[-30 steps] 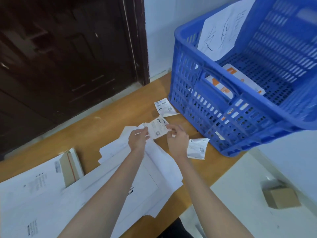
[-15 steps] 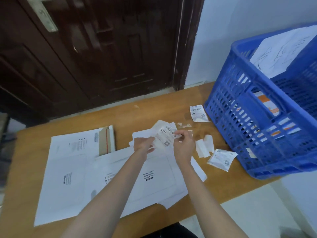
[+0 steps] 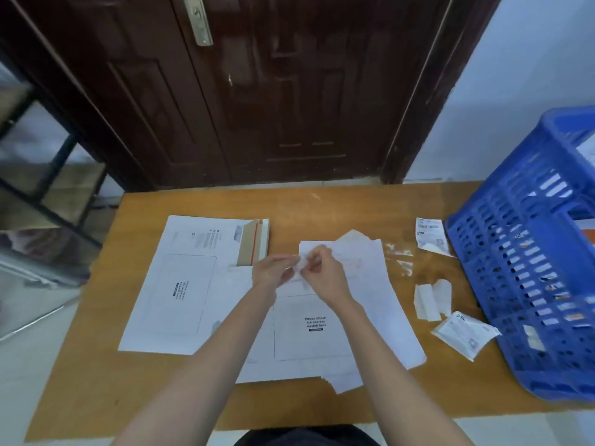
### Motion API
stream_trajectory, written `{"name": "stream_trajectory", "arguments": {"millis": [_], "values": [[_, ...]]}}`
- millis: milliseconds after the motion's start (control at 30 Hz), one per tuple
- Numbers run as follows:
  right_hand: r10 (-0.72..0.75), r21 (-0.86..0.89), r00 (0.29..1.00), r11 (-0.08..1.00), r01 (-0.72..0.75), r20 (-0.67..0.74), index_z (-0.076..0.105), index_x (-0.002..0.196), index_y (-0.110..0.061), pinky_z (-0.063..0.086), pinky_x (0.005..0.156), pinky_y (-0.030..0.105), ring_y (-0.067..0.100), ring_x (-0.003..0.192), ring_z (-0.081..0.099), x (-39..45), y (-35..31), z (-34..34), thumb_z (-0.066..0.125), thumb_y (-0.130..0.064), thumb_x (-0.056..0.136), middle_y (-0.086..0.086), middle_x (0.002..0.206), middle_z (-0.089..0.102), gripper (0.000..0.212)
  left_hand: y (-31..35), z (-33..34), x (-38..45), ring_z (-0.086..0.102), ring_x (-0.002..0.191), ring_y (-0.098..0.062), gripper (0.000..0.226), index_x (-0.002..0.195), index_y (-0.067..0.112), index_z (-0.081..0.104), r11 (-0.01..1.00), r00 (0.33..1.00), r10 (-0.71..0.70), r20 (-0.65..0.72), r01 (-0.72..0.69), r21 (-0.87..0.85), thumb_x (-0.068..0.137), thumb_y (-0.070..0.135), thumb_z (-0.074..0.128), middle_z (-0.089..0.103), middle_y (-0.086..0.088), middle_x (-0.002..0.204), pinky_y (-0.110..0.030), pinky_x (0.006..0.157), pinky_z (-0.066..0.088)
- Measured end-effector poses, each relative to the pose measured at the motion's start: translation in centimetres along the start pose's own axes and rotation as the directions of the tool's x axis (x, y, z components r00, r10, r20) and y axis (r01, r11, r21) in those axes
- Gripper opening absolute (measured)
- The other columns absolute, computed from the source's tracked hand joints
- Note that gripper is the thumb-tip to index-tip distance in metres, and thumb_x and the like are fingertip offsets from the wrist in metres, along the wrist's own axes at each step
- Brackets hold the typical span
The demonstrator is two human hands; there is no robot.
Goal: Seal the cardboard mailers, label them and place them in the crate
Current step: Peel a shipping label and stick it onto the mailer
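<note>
Two white cardboard mailers lie flat on the wooden table (image 3: 322,201). One mailer (image 3: 180,284) is at the left with its brown flap open at the top. The other mailer (image 3: 309,336) lies under my forearms, printed box facing up. Above it my left hand (image 3: 273,275) and my right hand (image 3: 322,273) meet and pinch a small white label (image 3: 297,268) between their fingertips; the label is mostly hidden and blurred. The blue plastic crate (image 3: 528,284) stands at the table's right end.
Loose labels (image 3: 429,235) and a crumpled one (image 3: 463,333) lie beside the crate, with torn backing strips (image 3: 431,297) between them. White sheets (image 3: 367,268) stick out from under the near mailer. A dark wooden door (image 3: 273,91) stands behind the table; a metal shelf frame (image 3: 48,188) is at the left.
The view has swung left and down, so the crate now sits at the right edge. Both hands stayed together on the label and moved over the near mailer.
</note>
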State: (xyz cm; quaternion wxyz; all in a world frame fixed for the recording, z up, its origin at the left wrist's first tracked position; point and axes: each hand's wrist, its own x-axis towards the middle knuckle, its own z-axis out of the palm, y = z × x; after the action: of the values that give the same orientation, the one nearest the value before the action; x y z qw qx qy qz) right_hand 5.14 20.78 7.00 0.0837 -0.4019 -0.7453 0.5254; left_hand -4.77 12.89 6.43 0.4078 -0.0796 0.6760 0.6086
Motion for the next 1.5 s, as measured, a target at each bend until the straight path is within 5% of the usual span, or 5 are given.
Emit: {"name": "stream_trajectory", "arguments": {"millis": [233,500,967,1200,1500], "values": [[0.024,0.237,0.994,0.970,-0.049,0.109,0.070,0.082,-0.013,0.043,0.067,0.014,0.001,0.070,0.060,0.7,-0.8,1.9,0.069,-0.011,0.082,-0.008,0.077,0.067,0.002,0.4,-1.8,0.6,0.063,0.087,-0.022,0.018,0.077,0.006,0.062,0.998,1.000,-0.027,-0.016,0.026,-0.055,0.078,0.014,0.079,0.066,-0.017,0.092,-0.023,0.082,0.054],[0.176,0.306,0.973,0.927,-0.215,0.150,0.058,0.072,-0.014,0.050,0.070,0.022,0.018,0.073,0.061,2.1,-1.4,3.1,0.058,-0.001,0.085,0.003,0.076,0.064,0.019,1.2,-3.2,0.8,0.068,0.087,-0.018,0.023,0.102,-0.011,0.068,0.999,0.987,-0.033,0.158,0.037,-0.021,0.083,0.001,0.070,0.069,-0.020,0.103,-0.018,0.079,0.056],[0.245,-0.114,0.965,0.966,-0.234,0.095,0.057,0.116,-0.019,0.049,0.091,0.035,0.019,0.104,0.058,1.8,-1.2,3.6,0.042,-0.017,0.093,-0.005,0.112,0.061,0.027,0.5,-3.5,0.6,0.072,0.082,-0.024,0.020,0.101,-0.007,0.068,0.991,0.984,-0.131,0.117,0.126,0.052,0.083,0.001,0.068,0.072,-0.017,0.099,-0.026,0.076,0.059],[0.329,0.144,0.937,0.928,-0.344,0.119,0.062,0.110,-0.011,0.042,0.054,0.024,0.021,0.092,0.052,2.1,-1.6,3.1,0.041,-0.004,0.090,0.000,0.105,0.056,0.030,0.6,-2.7,0.4,0.071,0.071,-0.024,0.013,0.098,-0.002,0.061,0.990,0.992,-0.117,0.047,0.113,0.082,0.085,-0.001,0.063,0.071,-0.018,0.093,-0.027,0.071,0.059],[0.248,0.014,0.969,0.969,-0.248,0.022,0.059,0.082,-0.018,0.048,0.081,0.031,0.018,0.093,0.060,1.8,-1.9,2.7,0.059,-0.023,0.088,-0.005,0.092,0.061,0.008,0.6,-1.8,0.0,0.073,0.070,-0.022,0.021,0.096,0.003,0.066,0.972,1.000,-0.010,0.019,0.005,0.233,0.083,0.018,0.071,0.073,-0.009,0.088,-0.024,0.062,0.057]]}}
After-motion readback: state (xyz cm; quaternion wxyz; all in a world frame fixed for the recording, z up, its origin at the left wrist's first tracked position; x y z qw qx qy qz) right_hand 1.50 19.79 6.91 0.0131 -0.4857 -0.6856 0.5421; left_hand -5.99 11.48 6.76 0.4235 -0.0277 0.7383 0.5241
